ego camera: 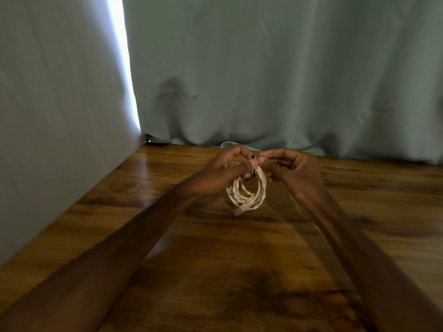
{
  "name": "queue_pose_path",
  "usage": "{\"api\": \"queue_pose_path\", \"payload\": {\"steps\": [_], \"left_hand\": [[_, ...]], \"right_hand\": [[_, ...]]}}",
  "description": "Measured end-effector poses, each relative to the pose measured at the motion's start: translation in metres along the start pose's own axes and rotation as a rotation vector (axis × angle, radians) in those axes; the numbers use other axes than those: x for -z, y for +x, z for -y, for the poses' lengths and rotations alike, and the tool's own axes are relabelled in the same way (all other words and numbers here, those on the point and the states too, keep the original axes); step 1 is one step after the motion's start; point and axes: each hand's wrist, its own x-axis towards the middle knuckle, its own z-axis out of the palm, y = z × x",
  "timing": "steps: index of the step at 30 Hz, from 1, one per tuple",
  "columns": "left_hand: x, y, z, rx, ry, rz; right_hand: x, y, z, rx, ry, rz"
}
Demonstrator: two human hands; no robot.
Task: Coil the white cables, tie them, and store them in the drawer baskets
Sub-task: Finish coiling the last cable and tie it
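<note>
Just above the middle of the frame, the left hand (226, 167) has its grip pinched on the top of the coiled white cable (247, 191). The right hand (291, 170) pinches the same spot from the other side. The coil hangs below them above the wooden counter (215, 271), its plug (239, 210) lowest. A pale curtain (275, 68) fills the upper frame.

my white cable (247, 192) hangs coiled in several twisted loops, its clear plug (240, 210) lowest, maybe tied on top.
</note>
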Motion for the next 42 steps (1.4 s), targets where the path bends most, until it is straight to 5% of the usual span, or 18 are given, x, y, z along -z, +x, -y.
{"api": "queue_pose_path", "payload": {"steps": [18, 30, 42], "left_hand": [[-0.005, 0.001, -0.001, 0.085, -0.154, -0.098], [-0.001, -0.001, -0.011, 0.086, -0.118, -0.081], [-0.001, 0.003, -0.002, 0.034, -0.354, -0.021]], "right_hand": [[0.001, -0.003, 0.000, -0.073, 0.063, -0.054], [-0.002, -0.005, -0.001, 0.089, -0.051, -0.019], [-0.007, -0.006, 0.004, -0.041, 0.176, 0.080]]}}
